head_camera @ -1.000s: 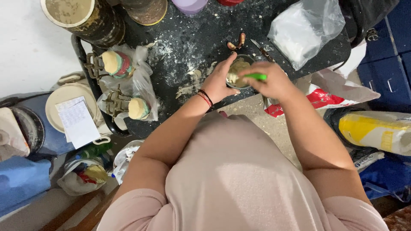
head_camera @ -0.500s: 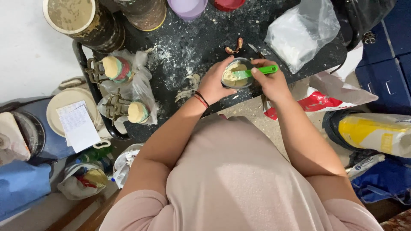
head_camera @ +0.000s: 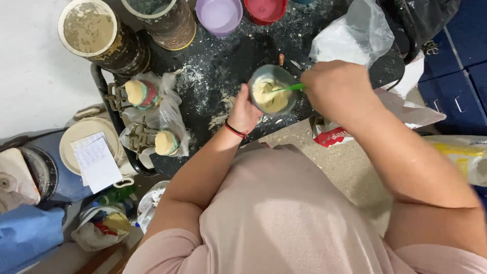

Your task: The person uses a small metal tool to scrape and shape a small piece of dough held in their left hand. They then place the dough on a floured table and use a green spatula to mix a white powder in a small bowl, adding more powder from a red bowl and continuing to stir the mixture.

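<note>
Pale paste (head_camera: 270, 94) fills my small cup (head_camera: 274, 76), gripped by my left hand (head_camera: 243, 112); right hand (head_camera: 337, 91) clenches green spatula (head_camera: 290, 88). Mixture appears lumpy; blending seems unfinished.

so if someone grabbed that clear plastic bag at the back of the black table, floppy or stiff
Probably floppy: the clear plastic bag is crumpled and slumped on the black table. Likely light, since it looks thin. It may sag or spill if lifted by one corner, as the pale contents seem loose.

Green tool (head_camera: 290, 88) handle hidden inside right hand (head_camera: 339, 90); tip buried in paste. Cup (head_camera: 272, 87) near wall covered by left hand (head_camera: 244, 110). Red bowl (head_camera: 266, 9), beyond the grip, cut off by upper edge.
</note>
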